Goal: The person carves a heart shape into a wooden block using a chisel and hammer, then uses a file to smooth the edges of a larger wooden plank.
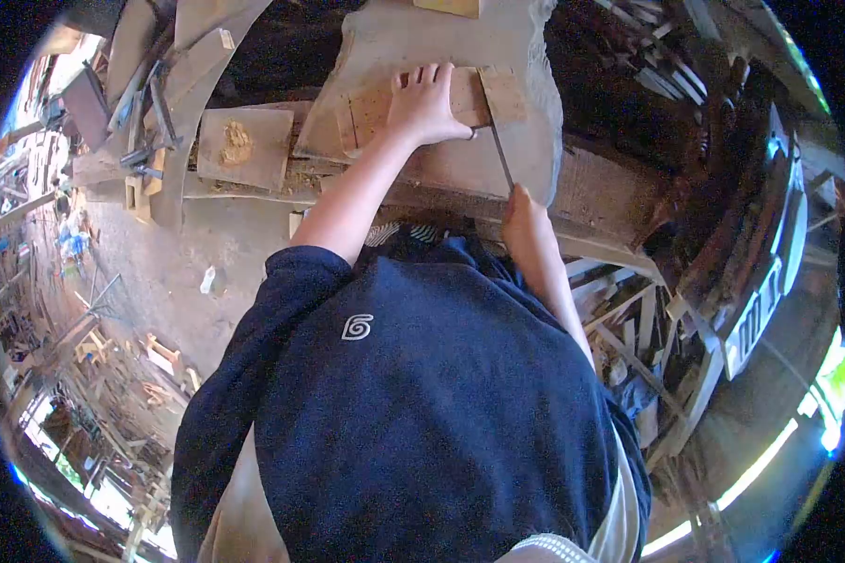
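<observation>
My left hand (425,108) lies with fingers spread and pressed down on a flat wooden board (371,113). This board rests on a broad wooden slab (404,38) with a rough natural edge. Closed low at the slab's near right side, my right hand (528,214) grips a handsaw (499,150), whose thin blade appears nearly edge-on. The blade runs away from me across the board, just right of my left thumb. A lighter end of the board (504,94) shows on the blade's far right side. The saw's handle is hidden inside my fist.
Left of the slab, a square wooden piece (246,150) carries a small heap of yellowish shavings (238,143). Hand tools (145,155) lie farther left. Another wooden block (449,7) sits at the slab's far end. Scrap wood (643,328) is piled below right.
</observation>
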A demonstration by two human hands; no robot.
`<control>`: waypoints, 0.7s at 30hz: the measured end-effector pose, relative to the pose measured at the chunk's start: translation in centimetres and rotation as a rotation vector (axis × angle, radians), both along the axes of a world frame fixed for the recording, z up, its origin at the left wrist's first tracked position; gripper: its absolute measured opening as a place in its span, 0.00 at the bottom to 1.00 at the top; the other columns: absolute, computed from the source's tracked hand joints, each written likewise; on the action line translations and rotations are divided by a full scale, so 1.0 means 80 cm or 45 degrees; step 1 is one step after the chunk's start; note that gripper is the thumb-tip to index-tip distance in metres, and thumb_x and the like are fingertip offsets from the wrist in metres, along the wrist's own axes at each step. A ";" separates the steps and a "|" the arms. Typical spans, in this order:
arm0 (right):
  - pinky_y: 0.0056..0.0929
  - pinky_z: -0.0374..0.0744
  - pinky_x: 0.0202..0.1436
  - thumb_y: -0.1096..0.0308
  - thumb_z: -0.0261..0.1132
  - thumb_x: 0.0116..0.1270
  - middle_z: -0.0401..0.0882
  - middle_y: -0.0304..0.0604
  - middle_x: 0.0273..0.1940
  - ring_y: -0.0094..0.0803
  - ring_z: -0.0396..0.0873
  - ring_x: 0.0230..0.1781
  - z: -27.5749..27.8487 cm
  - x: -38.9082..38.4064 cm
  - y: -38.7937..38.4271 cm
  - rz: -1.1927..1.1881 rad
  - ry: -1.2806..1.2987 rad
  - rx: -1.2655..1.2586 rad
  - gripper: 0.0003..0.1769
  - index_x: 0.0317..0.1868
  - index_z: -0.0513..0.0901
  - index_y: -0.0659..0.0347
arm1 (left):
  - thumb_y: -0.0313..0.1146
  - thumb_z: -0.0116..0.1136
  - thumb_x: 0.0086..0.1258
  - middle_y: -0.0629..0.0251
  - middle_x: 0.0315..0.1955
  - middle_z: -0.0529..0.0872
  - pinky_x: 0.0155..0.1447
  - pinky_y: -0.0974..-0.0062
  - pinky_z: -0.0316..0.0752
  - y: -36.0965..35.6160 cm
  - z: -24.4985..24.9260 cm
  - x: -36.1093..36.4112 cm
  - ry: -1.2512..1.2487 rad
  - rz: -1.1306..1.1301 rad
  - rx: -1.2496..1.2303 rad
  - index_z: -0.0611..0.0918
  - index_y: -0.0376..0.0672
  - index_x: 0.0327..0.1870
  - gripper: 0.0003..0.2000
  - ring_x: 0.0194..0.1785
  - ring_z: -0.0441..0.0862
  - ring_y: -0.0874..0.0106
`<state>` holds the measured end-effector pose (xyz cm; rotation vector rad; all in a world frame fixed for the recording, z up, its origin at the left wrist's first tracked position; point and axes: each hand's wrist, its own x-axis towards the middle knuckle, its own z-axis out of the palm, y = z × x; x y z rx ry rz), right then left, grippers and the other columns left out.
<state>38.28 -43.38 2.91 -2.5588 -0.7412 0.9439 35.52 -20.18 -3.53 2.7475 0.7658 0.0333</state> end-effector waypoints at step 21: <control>0.45 0.84 0.40 0.66 0.55 0.71 0.85 0.55 0.34 0.52 0.86 0.37 -0.035 0.022 0.072 -0.230 -0.045 0.198 0.08 0.42 0.76 0.62 | 0.63 0.74 0.39 0.53 0.66 0.68 0.72 0.46 0.52 0.008 -0.034 0.009 -0.004 -0.139 -0.126 0.61 0.43 0.71 0.57 0.70 0.63 0.53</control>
